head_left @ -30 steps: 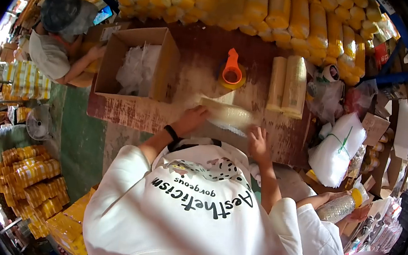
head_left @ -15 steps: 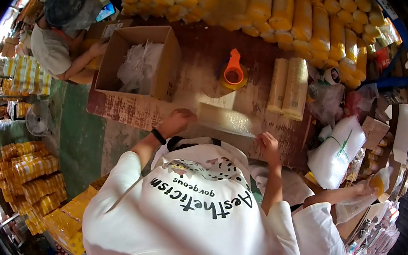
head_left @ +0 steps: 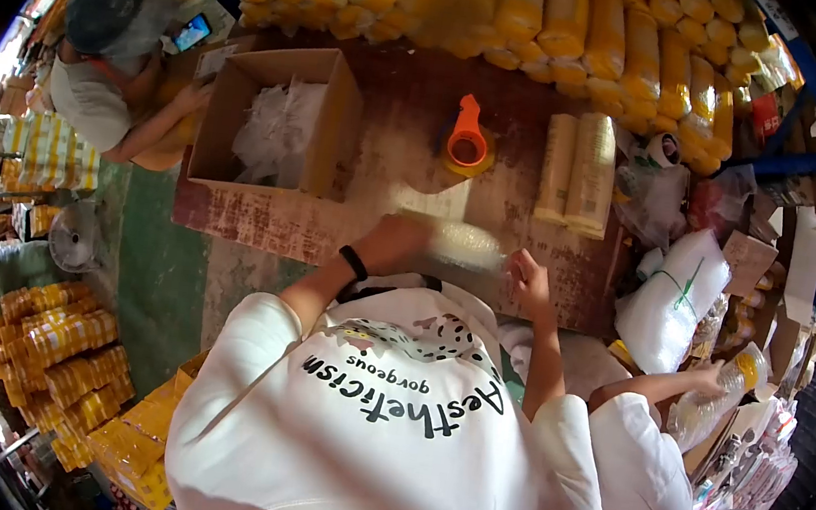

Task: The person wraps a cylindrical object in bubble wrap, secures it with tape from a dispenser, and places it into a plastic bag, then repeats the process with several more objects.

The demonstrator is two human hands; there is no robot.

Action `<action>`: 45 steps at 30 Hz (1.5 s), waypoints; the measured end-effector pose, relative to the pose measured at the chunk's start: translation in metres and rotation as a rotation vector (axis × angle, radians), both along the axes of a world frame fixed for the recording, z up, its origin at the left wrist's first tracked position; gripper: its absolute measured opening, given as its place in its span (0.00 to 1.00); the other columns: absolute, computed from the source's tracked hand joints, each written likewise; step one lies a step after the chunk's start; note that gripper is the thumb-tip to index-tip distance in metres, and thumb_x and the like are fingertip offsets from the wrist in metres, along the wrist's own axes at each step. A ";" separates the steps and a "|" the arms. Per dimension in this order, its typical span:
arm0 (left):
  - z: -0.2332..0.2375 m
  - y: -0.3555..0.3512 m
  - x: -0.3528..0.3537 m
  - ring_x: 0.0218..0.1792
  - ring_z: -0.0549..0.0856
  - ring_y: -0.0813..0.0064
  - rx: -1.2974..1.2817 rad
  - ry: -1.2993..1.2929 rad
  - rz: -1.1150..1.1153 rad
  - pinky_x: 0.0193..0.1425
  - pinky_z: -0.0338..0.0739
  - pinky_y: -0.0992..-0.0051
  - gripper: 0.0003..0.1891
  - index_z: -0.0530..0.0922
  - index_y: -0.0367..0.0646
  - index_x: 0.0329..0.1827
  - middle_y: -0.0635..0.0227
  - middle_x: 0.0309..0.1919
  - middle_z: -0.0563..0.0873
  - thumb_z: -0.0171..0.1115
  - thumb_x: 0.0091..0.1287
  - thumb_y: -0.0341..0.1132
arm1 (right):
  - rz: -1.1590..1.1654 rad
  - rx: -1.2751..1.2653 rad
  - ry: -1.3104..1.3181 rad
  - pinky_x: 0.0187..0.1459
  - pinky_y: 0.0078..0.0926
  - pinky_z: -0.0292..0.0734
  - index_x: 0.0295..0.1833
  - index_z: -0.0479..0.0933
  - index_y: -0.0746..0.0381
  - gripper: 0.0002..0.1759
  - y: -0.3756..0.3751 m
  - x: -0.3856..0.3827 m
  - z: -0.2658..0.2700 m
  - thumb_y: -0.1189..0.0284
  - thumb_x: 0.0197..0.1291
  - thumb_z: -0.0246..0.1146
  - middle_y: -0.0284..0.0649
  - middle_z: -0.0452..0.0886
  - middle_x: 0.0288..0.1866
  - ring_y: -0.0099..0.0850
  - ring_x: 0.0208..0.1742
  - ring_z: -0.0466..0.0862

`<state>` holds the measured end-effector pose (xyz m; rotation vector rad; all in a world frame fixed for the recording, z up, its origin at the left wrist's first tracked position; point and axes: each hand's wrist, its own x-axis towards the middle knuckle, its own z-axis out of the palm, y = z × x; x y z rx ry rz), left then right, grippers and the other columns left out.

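Observation:
A shiny, clear-plastic-wrapped bundle (head_left: 466, 246) lies crosswise in front of me at the table's near edge, blurred by motion. My left hand (head_left: 401, 241), with a black band at the wrist, is closed over the bundle's left end; its fingers are smeared. At the right end is my right hand (head_left: 531, 277), its fingers bent and drawn together beside the plastic. Whether a thin piece of film is between them, I cannot make out. An orange tape dispenser (head_left: 465, 148) rests on the table farther away from both hands.
A cardboard box (head_left: 331, 135) with crumpled clear plastic stands left. Two pale film rolls (head_left: 591, 175) lie right, near a white tied bundle (head_left: 673, 300). Yellow wrapped rolls (head_left: 516, 11) line the back. One person (head_left: 107, 70) sits at left; another (head_left: 640, 473) works close on my right.
My left hand has moved right onto the bundle's end, and the bundle looks shorter and more blurred. My right hand has drawn slightly left and its fingers have risen. Both co-workers have shifted.

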<state>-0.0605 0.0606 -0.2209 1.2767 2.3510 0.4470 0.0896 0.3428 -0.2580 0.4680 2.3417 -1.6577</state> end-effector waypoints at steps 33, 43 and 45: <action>-0.073 0.076 -0.001 0.61 0.71 0.59 0.222 0.365 -0.413 0.63 0.66 0.58 0.46 0.60 0.43 0.71 0.52 0.66 0.67 0.72 0.47 0.43 | 0.025 -0.026 -0.090 0.42 0.24 0.75 0.46 0.80 0.59 0.16 0.043 -0.066 -0.076 0.58 0.61 0.64 0.33 0.81 0.35 0.23 0.38 0.78; -0.010 0.017 -0.063 0.67 0.65 0.56 0.146 -0.062 0.094 0.69 0.60 0.57 0.53 0.57 0.42 0.71 0.52 0.67 0.64 0.78 0.43 0.48 | -0.012 0.112 -0.029 0.44 0.31 0.76 0.49 0.79 0.65 0.21 0.032 -0.062 -0.043 0.58 0.58 0.65 0.45 0.83 0.43 0.34 0.43 0.82; -0.017 -0.013 -0.069 0.67 0.66 0.57 0.193 -0.062 0.257 0.69 0.60 0.57 0.53 0.57 0.41 0.71 0.52 0.67 0.63 0.78 0.44 0.47 | 0.082 0.416 0.082 0.48 0.35 0.75 0.48 0.79 0.64 0.21 0.009 -0.079 0.009 0.60 0.55 0.67 0.49 0.80 0.48 0.42 0.49 0.80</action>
